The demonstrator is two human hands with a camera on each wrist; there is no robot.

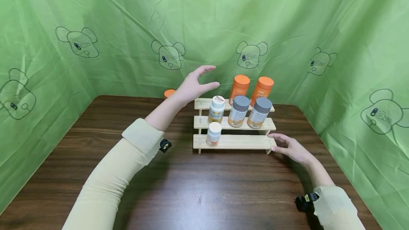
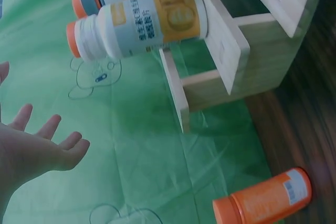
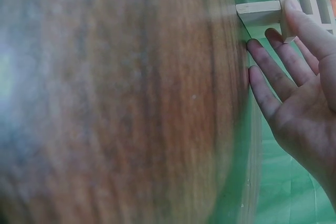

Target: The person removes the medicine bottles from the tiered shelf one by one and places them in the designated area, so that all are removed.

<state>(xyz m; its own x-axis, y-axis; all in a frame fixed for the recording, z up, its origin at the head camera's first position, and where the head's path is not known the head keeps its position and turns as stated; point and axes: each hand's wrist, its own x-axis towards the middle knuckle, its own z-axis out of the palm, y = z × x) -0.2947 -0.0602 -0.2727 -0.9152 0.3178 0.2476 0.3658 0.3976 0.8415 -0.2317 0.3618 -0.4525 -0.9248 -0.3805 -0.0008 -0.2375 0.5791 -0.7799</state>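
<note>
A three-step wooden rack (image 1: pixel 236 142) stands at the back of the dark table. Two orange-capped bottles (image 1: pixel 239 88) fill its top step. Two grey-capped bottles (image 1: pixel 239 111) and a white bottle (image 1: pixel 216 109) stand on the middle step. Another white bottle (image 1: pixel 213 134) is on the lowest step. My left hand (image 1: pixel 195 86) hovers open in the air just left of the top step, holding nothing. Straight fingers of my right hand (image 1: pixel 284 146) touch the rack's lower right corner (image 3: pixel 262 11). An orange bottle (image 2: pixel 265 200) stands on the table behind my left hand.
Green cloth with bear outlines (image 1: pixel 169 56) walls in the table on three sides. The wooden tabletop (image 1: pixel 198 187) stretches in front of the rack. Cream sleeves cover both forearms.
</note>
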